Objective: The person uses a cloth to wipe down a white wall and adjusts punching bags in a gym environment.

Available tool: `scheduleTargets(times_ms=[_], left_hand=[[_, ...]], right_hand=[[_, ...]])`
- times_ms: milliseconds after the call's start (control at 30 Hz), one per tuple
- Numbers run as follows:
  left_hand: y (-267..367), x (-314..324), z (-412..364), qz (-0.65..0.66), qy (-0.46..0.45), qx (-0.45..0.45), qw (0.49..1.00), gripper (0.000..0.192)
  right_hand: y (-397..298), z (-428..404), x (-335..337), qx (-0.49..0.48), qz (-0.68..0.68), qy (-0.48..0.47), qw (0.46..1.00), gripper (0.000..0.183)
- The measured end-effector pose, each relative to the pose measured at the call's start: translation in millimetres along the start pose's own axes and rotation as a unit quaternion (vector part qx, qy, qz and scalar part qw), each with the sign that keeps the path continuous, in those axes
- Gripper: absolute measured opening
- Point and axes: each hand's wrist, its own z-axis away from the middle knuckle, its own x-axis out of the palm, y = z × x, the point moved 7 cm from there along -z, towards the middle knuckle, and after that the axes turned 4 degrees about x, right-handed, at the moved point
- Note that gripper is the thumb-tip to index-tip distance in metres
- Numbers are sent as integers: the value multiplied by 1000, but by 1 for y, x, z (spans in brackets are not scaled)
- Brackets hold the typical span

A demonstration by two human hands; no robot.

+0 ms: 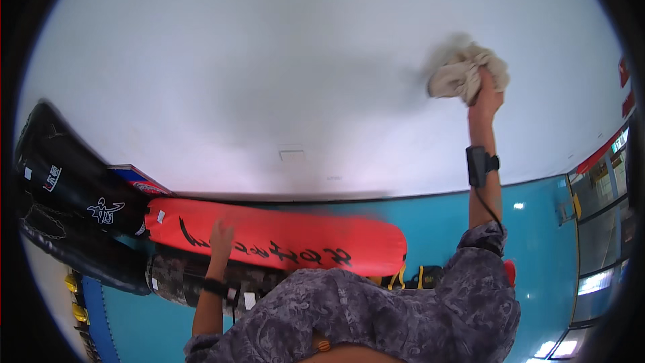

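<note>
My right hand (487,92) grips a crumpled beige cloth (453,79) at the white wall (322,25), right of the middle. A soft shadow falls on the wall beside it. Lower left, my left hand (221,237) appears in front of a red heavy bag (322,237) that lies on its side along the foot of the wall. This hand is blurred, so its finger shape and any contact with the bag are unclear; nothing shows in it. Black lettering runs along the red bag.
Black heavy bags (80,196) with a chain stand or lie at the left. A camouflage-patterned bag (176,277) lies nearer me. A wall plate (292,155) sits low on the wall. Turquoise floor (539,232) stretches right toward windows (604,186); black-and-yellow gear (431,276) rests beside me.
</note>
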Motion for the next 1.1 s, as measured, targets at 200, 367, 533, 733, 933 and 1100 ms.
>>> scheduleTargets(times_ms=[200,367,533,733,933,1100], left_hand=[[-195,-107,182,-270,168,23,948,24],[-215,-110,272,-171,171,-370,897,20],[-201,-81,219,-85,169,-345,919,17],[-166,-53,118,73,171,-308,933,15],[-172,-38,129,137,227,-287,921,32],[-236,-48,217,-199,113,-317,920,27]], right_hand=[[-27,-73,54,-377,490,146,772,54],[58,62,106,-356,423,-95,828,62],[54,112,167,-368,422,-322,764,49],[-131,-87,265,-484,276,-37,829,43],[-155,-54,357,-596,419,23,685,53],[1,116,331,-567,441,-337,608,60]])
